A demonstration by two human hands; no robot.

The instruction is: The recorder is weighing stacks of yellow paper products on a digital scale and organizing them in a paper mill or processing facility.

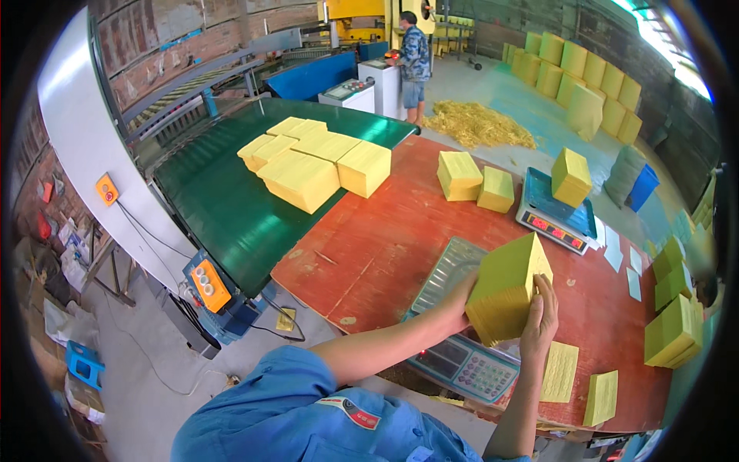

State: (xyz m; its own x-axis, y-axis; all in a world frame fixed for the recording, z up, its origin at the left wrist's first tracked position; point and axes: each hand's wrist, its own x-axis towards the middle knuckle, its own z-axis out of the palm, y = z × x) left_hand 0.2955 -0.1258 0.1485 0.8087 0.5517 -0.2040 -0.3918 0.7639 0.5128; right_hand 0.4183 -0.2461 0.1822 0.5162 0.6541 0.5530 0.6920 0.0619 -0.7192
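A thick block of yellow paper sheets is held up between both my hands, tilted, over the near digital scale. My left hand grips its left side, the fingers mostly hidden behind it. On the right, my right hand presses against the block with bent fingers. Part of the scale's metal pan and its keypad show below the block. Near my right forearm, a thin yellow stack and a smaller yellow piece lie on the red table.
Farther right, a second scale bears a yellow paper block. Two more blocks sit at the table's back. Yellow blocks rest on the green conveyor belt. A person stands beyond, near yellow scraps.
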